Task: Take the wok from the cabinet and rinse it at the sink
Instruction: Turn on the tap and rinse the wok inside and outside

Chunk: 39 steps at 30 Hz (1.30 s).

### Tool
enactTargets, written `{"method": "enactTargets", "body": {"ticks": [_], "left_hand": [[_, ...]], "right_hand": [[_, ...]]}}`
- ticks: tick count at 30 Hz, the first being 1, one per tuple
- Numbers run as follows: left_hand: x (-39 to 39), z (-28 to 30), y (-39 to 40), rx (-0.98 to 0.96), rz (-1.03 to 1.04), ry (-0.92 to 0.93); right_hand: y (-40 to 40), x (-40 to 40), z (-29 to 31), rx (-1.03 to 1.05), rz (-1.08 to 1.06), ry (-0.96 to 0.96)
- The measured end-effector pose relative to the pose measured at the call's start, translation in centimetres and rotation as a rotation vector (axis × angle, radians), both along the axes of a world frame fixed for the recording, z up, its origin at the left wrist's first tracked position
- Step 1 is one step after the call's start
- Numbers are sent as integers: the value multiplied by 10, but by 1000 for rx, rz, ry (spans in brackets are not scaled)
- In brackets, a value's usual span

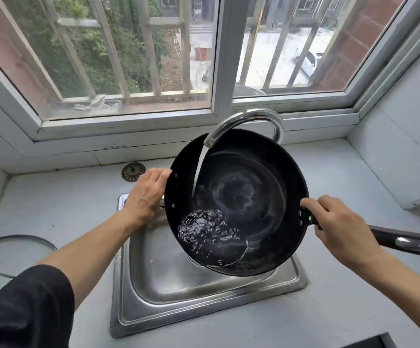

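A black wok is held tilted over the steel sink, its low side toward me. Water runs from the curved chrome faucet into the wok and pools frothing at its lower left. My left hand grips the wok's left rim. My right hand is closed around the base of the wok's long dark handle, which sticks out to the right.
The sink is set in a grey counter under a barred window. A round metal drain strainer lies on the counter behind the sink. A grey cable curves at the left. A dark object edge shows at bottom right.
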<state>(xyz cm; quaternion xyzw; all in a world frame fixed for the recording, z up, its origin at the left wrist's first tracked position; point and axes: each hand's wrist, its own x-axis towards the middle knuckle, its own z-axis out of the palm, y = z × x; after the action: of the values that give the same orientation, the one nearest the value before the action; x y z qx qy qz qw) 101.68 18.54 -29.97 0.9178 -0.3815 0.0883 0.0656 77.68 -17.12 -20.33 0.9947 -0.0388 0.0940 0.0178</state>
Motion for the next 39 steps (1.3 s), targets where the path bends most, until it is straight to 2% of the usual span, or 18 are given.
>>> {"method": "enactTargets", "body": {"ticks": [7, 16, 31, 39], "left_hand": [[13, 11, 24, 42, 29, -65], [23, 26, 41, 13, 115, -121], [17, 62, 73, 33, 127, -275], [0, 77, 94, 71, 212, -240]], "right_hand": [[3, 23, -17, 110, 69, -2], [7, 48, -26, 136, 109, -34], [17, 80, -50, 224, 107, -51], [30, 104, -52, 241, 151, -70]]}}
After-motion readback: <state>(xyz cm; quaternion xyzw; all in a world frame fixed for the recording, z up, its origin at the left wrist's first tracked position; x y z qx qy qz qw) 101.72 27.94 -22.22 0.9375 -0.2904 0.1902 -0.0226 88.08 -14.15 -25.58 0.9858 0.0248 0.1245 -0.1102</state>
